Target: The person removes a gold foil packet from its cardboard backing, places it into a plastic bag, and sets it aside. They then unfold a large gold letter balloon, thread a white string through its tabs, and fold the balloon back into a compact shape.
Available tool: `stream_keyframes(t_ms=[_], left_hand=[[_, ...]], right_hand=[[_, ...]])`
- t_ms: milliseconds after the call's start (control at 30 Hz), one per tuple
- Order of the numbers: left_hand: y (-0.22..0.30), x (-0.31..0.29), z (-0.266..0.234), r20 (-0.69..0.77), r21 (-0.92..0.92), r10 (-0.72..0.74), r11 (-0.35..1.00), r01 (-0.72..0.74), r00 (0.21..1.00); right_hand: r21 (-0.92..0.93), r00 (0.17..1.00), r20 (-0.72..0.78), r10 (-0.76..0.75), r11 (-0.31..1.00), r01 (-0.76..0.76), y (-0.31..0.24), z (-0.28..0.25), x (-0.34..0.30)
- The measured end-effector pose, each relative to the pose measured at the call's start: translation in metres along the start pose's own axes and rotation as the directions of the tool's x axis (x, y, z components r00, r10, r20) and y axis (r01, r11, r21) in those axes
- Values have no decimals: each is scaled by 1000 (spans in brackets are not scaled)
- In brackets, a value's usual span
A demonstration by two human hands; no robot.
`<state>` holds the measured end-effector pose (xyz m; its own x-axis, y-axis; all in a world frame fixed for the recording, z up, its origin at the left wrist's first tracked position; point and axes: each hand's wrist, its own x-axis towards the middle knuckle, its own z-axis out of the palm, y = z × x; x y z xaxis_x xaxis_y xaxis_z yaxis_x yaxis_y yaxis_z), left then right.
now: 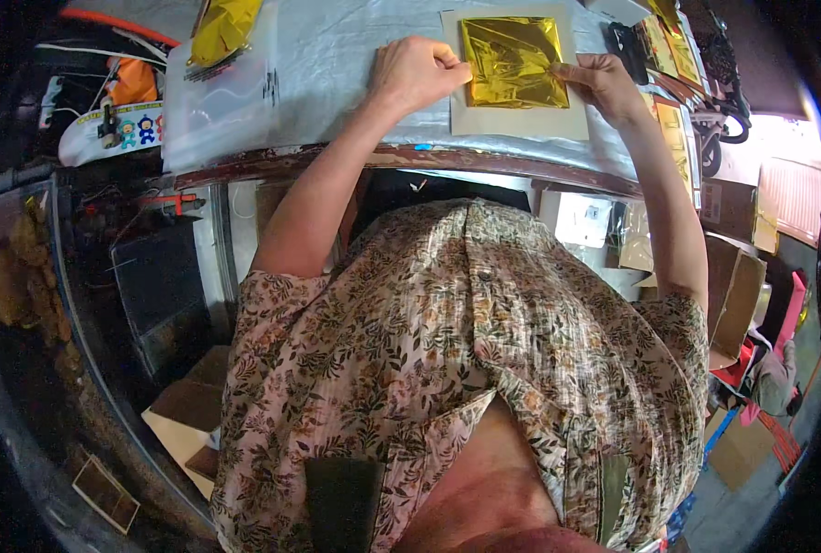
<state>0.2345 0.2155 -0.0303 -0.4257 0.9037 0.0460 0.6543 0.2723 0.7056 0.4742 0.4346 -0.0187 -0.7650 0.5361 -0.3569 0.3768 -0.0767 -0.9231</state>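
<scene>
A crinkled gold foil square [514, 61] lies on a beige card [521, 120] on the table covered in clear plastic [337, 55]. My left hand [417, 72] pinches the foil's left edge with closed fingers. At the foil's right edge my right hand [597, 79] presses down with its fingertips. Both forearms reach up from my flowered shirt.
A clear bag with more gold foil [222, 28] lies at the table's far left. Stacked gold sheets [670, 55] and dark tools sit at the right. Cardboard boxes [738, 295] stand on the floor to the right, and flat cardboard pieces [185, 415] lie lower left.
</scene>
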Motion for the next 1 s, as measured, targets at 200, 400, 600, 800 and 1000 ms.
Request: stream_keyframes(t_ms=[200, 400, 600, 800, 1000], left_hand=[[-2, -9, 1, -50, -145, -10, 989, 3, 999], [-9, -8, 4, -178, 88, 214, 976, -201, 960], [-4, -9, 0, -237, 188, 257, 958, -215, 937], [-5, -19, -19, -284, 61, 363, 931, -361, 888], [18, -86, -63, -303, -208, 161, 951, -230, 939]], right_hand=[[8, 997, -64, -51, 999, 52, -2, 31, -3], [142, 995, -98, 9, 990, 5, 3, 44, 11], [287, 986, -117, 121, 954, -83, 6, 69, 14], [25, 986, -121, 119, 993, -116, -30, 83, -11], [480, 975, -204, -83, 860, 174, -7, 72, -24]])
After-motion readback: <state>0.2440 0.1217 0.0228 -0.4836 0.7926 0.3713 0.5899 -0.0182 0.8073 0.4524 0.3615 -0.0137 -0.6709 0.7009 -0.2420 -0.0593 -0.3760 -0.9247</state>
